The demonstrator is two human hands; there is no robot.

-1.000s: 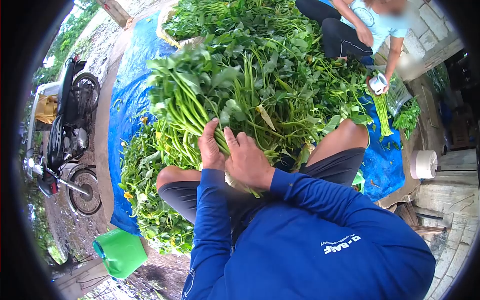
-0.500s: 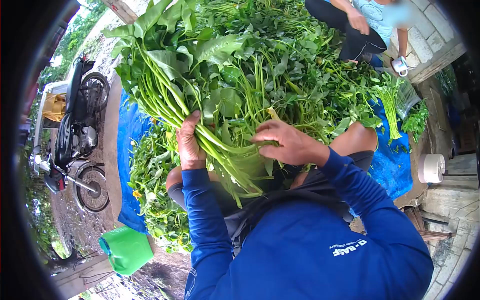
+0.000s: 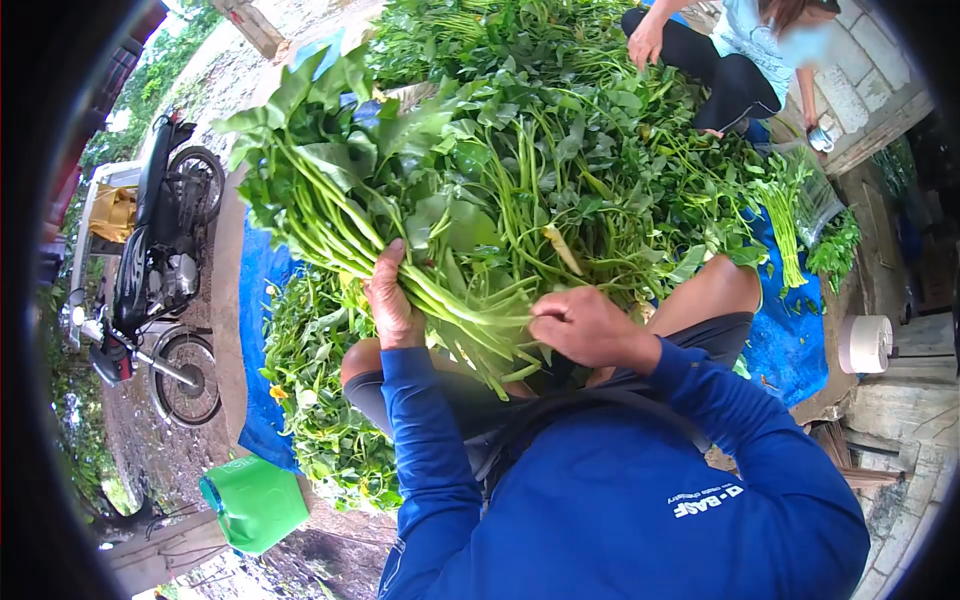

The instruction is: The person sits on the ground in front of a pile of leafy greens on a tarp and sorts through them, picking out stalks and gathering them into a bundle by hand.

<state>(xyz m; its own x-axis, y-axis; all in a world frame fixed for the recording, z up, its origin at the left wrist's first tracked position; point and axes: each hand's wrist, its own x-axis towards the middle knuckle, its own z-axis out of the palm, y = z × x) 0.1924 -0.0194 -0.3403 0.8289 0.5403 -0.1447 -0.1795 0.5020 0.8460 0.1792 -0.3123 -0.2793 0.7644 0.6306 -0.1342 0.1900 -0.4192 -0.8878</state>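
A bunch of long green leafy stems points to the upper left, its cut ends low over my lap. My left hand is wrapped round the stems near their lower part. Beside the stem ends, my right hand has its fingers curled together; whether a stem is pinched in them is too small to tell. Behind the bunch spreads a large heap of loose greens, with a yellowish leaf on it near my right hand.
A co-worker sits at the upper right, one hand at a white cup. A tied bunch lies on the blue tarp. Around are a white tub, a green container and a motorcycle.
Both hands were together on the stems; my right hand has moved right, and its fingers have since curled. The bunch has spread towards the upper left. The co-worker's cup has moved right, away from the tied bunch.
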